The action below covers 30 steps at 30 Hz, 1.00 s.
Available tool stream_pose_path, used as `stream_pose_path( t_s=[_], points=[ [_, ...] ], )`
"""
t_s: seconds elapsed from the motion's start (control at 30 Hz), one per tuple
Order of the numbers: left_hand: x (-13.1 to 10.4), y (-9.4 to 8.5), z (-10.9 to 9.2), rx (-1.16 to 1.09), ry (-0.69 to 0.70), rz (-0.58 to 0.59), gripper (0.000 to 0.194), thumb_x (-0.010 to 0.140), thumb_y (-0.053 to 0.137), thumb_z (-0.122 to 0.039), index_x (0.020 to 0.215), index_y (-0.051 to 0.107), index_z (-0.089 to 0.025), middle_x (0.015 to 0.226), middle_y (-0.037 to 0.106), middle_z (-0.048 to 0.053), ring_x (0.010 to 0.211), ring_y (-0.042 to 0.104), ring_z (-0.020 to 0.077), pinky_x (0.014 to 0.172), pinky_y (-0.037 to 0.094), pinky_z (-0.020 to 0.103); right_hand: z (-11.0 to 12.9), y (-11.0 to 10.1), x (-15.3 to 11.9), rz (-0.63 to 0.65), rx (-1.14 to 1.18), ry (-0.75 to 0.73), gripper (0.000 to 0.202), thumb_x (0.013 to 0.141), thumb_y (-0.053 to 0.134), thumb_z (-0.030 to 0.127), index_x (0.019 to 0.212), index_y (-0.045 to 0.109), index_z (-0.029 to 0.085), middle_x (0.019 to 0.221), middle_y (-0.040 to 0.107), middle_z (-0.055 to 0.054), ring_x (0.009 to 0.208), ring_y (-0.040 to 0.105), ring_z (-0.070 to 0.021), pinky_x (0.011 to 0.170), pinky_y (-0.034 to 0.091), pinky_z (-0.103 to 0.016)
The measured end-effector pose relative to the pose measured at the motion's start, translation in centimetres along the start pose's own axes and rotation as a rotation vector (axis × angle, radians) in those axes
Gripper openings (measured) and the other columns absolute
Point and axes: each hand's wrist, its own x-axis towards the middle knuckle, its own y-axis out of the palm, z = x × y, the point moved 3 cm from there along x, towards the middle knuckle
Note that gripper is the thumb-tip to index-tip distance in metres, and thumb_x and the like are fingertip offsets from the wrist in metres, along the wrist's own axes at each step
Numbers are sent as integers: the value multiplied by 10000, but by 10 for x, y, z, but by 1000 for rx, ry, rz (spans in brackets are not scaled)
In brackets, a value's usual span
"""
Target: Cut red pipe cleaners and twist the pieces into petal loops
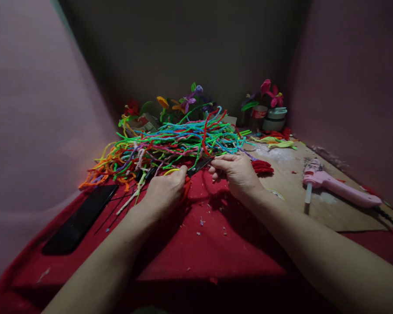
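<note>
View: head camera, clock face centred on the meeting of the two hands.
Left hand (166,188): at 8 o'clock, closed around the grip of a dark hand tool (200,166); whether its blades are parted cannot be told.
Right hand (238,175): at 3 o'clock, thumb and forefinger pinched at the tool's tip, apparently on a red fuzzy stem (204,136).
Red fuzzy stem: rises from that pinch toward 12 o'clock, against the heap of coloured stems (180,138).
Fingertip care: best, I judge, to pinch lightly and clear of the tool's edges, since thumb and tip nearly meet.
Steadiness: anchoring both wrists would likely help; the stem looks bendy.
Snag risk: its upper bend could catch in the heap; angling toward 6 o'clock seems safer.
Pink glue gun (342,186): 3 o'clock, well apart.
Phone (80,220): 8 o'clock, beyond the left hand.
</note>
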Motion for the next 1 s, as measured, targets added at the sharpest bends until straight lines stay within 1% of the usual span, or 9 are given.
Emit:
stream_pose_path(
  t_s=[0.13,0.23,0.37,0.57,0.73,0.8,0.87,0.93,1.0],
  points=[
    [-1,0,-1,-35,11,80,290,841,301,-194,1050,492,-131,712,651,109,613,647,245,465,390,265,0,0,0,3,-14,-4,66,618,612,147,648,571,106,483,602,-19,353,511,-91,365,393,-207],
    [-1,1,-3,-69,4,109,273,839,306,-187,1047,473,-131,741,658,119,654,655,254,507,421,278,0,-1,0,3,-22,-10,60,622,604,149,646,569,107,481,598,-17,354,509,-90,369,395,-208],
    [-1,3,-7,-102,32,144,276,838,293,-169,1054,455,-111,746,654,131,669,657,272,520,440,305,-2,-1,0,-9,-36,-3,48,621,595,145,633,560,115,468,592,-12,346,503,-88,359,379,-200],
    [-1,5,-6,-126,27,146,281,843,293,-162,1073,447,-110,790,653,142,705,661,258,562,465,307,-4,1,-3,15,-140,-38,58,617,564,119,560,556,122,463,586,0,352,492,-69,371,371,-181],
    [-2,6,-6,-92,79,164,295,829,290,-142,1078,441,-91,824,658,160,690,659,268,552,468,320,-3,1,-4,7,-164,-41,50,626,565,135,578,567,121,469,587,-2,361,498,-75,377,372,-188],
    [-2,2,-5,-89,53,167,276,822,295,-130,1048,450,-93,771,657,150,688,659,271,551,464,312,-3,1,-4,0,-153,-32,36,629,574,143,605,573,116,475,589,-6,362,499,-78,379,371,-193],
    [-1,-2,-1,-95,-12,161,258,822,304,-139,1030,450,-93,721,650,141,688,658,276,551,461,307,-3,0,-4,-4,-139,-16,38,630,586,150,627,576,114,473,588,-6,359,496,-81,375,364,-198],
    [1,-6,6,-105,-83,148,256,825,306,-154,1032,445,-92,720,649,147,699,656,283,560,462,313,-3,0,-3,8,-123,-3,42,630,594,150,634,575,113,469,584,-5,356,493,-82,375,358,-201],
    [3,-7,19,-104,-166,159,269,824,294,-159,1033,451,-93,764,654,167,722,653,291,577,465,330,-4,1,-3,27,-100,0,52,635,604,157,645,576,114,477,585,-3,363,495,-80,382,356,-202]
  ],
)
